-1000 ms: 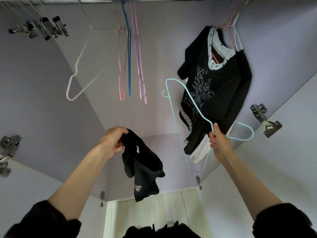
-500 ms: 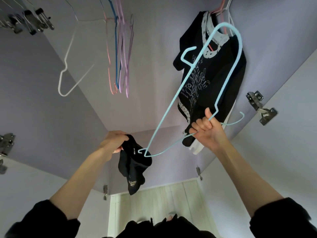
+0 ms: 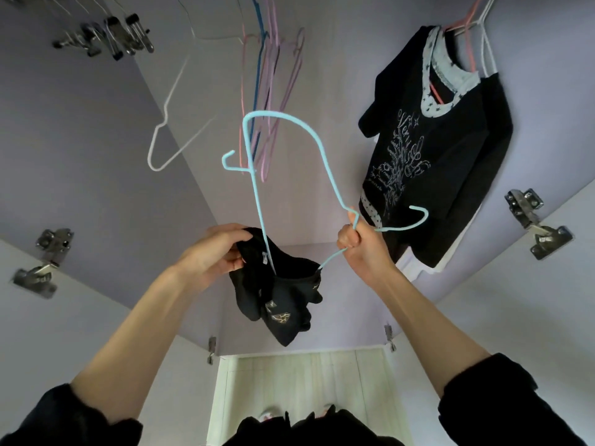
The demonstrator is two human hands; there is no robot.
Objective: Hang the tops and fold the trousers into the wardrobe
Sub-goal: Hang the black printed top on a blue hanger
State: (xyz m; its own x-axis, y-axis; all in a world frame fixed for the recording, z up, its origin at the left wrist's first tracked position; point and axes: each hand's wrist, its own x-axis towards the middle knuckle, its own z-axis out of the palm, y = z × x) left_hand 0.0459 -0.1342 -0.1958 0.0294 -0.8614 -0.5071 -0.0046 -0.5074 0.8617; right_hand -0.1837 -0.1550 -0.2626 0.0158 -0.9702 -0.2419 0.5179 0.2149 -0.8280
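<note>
My left hand (image 3: 211,255) grips the edge of a small black top (image 3: 278,294) that hangs bunched below it, a pale print on its lower part. My right hand (image 3: 360,243) grips a light blue wire hanger (image 3: 283,162) near its neck. One end of the hanger goes down into the opening of the black top. A black printed top (image 3: 431,149) with a starred collar hangs on the rail at the upper right, over a white garment.
Several bare hangers hang from the rail: a white one (image 3: 167,136), pink, blue and purple ones (image 3: 267,75), and metal clip hangers (image 3: 109,37). Door hinges (image 3: 534,220) stick out on both sides. A pale wooden floor (image 3: 306,381) lies below.
My right hand has swung the blue hanger leftwards and fed one end into the black top. My left hand has raised the top's opening towards it.
</note>
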